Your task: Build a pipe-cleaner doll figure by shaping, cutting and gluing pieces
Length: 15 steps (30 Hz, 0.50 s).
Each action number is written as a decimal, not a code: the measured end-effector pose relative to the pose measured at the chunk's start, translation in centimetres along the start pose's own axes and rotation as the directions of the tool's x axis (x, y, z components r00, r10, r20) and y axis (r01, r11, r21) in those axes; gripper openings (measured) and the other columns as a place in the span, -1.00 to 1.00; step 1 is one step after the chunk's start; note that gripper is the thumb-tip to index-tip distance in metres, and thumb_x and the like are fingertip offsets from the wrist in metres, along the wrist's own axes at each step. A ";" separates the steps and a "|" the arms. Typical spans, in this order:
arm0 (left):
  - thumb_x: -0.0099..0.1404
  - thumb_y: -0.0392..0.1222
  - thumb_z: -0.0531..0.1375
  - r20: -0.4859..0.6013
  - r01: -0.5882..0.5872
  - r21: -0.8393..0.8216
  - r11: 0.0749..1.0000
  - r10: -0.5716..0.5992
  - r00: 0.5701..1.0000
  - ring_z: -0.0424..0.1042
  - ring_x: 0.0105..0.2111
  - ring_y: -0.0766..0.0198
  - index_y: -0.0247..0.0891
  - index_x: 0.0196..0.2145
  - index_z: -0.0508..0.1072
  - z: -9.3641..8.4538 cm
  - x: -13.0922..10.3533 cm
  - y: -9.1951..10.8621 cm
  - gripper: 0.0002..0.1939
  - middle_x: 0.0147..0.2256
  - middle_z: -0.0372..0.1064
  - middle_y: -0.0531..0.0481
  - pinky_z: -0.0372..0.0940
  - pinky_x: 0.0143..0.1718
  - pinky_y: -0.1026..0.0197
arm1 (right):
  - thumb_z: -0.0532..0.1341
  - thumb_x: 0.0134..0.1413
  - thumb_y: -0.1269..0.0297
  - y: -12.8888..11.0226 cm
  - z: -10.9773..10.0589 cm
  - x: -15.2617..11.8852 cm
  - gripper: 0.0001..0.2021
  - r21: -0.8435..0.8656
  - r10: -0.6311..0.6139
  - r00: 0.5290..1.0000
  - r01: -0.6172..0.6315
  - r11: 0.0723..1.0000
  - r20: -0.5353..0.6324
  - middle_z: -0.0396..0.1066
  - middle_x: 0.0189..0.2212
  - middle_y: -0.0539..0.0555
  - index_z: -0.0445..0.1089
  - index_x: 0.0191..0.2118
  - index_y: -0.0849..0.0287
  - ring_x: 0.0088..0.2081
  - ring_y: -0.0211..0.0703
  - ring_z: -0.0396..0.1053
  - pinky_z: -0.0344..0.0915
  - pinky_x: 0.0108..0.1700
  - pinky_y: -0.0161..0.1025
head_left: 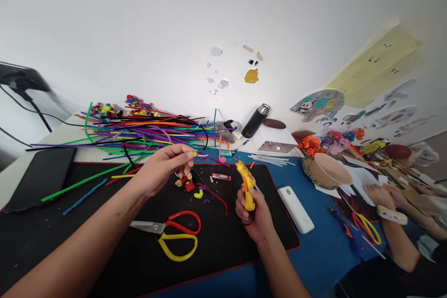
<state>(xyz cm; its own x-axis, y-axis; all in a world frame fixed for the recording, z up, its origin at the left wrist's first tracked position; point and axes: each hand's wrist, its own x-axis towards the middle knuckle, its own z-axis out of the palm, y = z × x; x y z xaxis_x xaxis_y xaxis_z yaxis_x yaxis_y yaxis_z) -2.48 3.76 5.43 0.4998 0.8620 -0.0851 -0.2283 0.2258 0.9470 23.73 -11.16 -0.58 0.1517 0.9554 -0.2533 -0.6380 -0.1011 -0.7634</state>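
My right hand (pixel 256 214) is wrapped round the handle of a yellow glue gun (pixel 248 186), its nozzle pointing up and away. My left hand (pixel 171 167) is closed in a pinch, and a small yellow piece (pixel 194 154) shows at the fingertips; a pale strip is just beyond it. Below that hand a small red and yellow pipe-cleaner figure (pixel 186 181) lies on the black mat (pixel 223 251). Near it are a curled yellow piece (pixel 199 194) and a bent red pipe cleaner (pixel 218 199). Scissors (pixel 167 233) with red and yellow handles lie closer to me.
Many coloured pipe cleaners (pixel 146 132) are heaped at the back left. A black flask (pixel 256 121) leans by the wall. White glue sticks (pixel 272 159) and a white power bank (pixel 296 209) lie right of the mat. Another person's hand (pixel 379 195) rests at the far right.
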 end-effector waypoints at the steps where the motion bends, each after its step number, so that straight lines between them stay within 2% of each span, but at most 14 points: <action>1: 0.18 0.13 0.52 -0.004 -0.002 0.000 1.000 0.002 1.000 0.39 -0.53 0.30 -0.24 -0.37 0.57 0.0 0.0 0.0 -0.60 -0.48 0.44 0.03 0.27 -0.53 0.27 | 0.43 0.16 0.03 0.0 0.8 0.0 -0.66 -0.018 0.009 0.998 -0.008 1.000 0.063 0.28 -0.57 -0.13 0.38 -0.34 0.16 -0.70 -0.44 0.07 0.00 -0.67 -0.45; 4: 0.16 0.14 0.53 -0.015 -0.016 -0.006 1.000 0.016 1.000 0.41 -0.52 0.31 -0.24 -0.38 0.56 0.1 0.0 0.0 -0.59 -0.46 0.45 0.04 0.26 -0.53 0.28 | 0.41 0.20 0.00 0.1 2.9 -0.2 -0.65 -0.096 -0.009 0.984 0.026 0.995 0.179 0.36 -0.53 -0.08 0.39 -0.33 0.17 -0.69 -0.39 0.20 0.00 -0.69 -0.43; 6: 0.15 0.15 0.54 -0.018 -0.023 -0.007 1.000 0.023 1.000 0.42 -0.52 0.32 -0.24 -0.38 0.56 0.1 0.0 0.1 -0.58 -0.45 0.45 0.04 0.26 -0.52 0.29 | 0.43 0.19 0.02 0.4 4.0 -0.2 -0.66 -0.119 -0.004 0.974 0.032 0.992 0.225 0.42 -0.50 -0.03 0.41 -0.31 0.18 -0.68 -0.34 0.30 0.06 -0.69 -0.42; 9: 0.15 0.16 0.54 -0.020 -0.025 -0.001 1.000 0.024 1.000 0.42 -0.52 0.33 -0.25 -0.37 0.56 0.1 0.0 0.2 -0.56 -0.45 0.44 0.06 0.27 -0.50 0.30 | 0.45 0.17 0.03 1.0 5.2 0.2 -0.66 -0.124 0.018 0.967 0.014 0.992 0.255 0.47 -0.51 -0.02 0.46 -0.22 0.21 -0.68 -0.30 0.34 0.11 -0.68 -0.40; 12: 0.15 0.18 0.53 -0.018 -0.028 0.006 1.000 0.028 0.999 0.41 -0.52 0.33 -0.25 -0.37 0.54 0.1 0.0 0.3 -0.55 -0.46 0.44 0.06 0.27 -0.50 0.29 | 0.44 0.19 0.00 1.2 5.9 0.6 -0.65 -0.056 -0.015 0.972 0.029 0.998 0.236 0.38 -0.61 -0.08 0.47 -0.18 0.20 -0.69 -0.31 0.28 0.08 -0.67 -0.42; 15: 0.18 0.18 0.52 -0.016 -0.032 0.012 0.999 0.032 0.999 0.41 -0.52 0.32 -0.25 -0.37 0.54 0.1 -0.1 0.4 -0.56 -0.45 0.44 0.05 0.27 -0.49 0.28 | 0.43 0.21 -0.04 0.9 6.4 0.8 -0.66 0.045 -0.033 0.974 0.024 0.999 0.225 0.22 -0.70 -0.17 0.45 -0.24 0.14 -0.73 -0.36 0.12 0.05 -0.67 -0.43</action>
<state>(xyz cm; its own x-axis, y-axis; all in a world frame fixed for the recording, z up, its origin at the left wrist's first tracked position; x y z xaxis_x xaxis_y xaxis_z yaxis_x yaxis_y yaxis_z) -2.55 3.77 5.79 0.4785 0.8761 -0.0601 -0.2340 0.1932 0.9528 18.46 -8.72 2.31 -0.0012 0.9962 -0.0873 -0.6673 -0.0658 -0.7419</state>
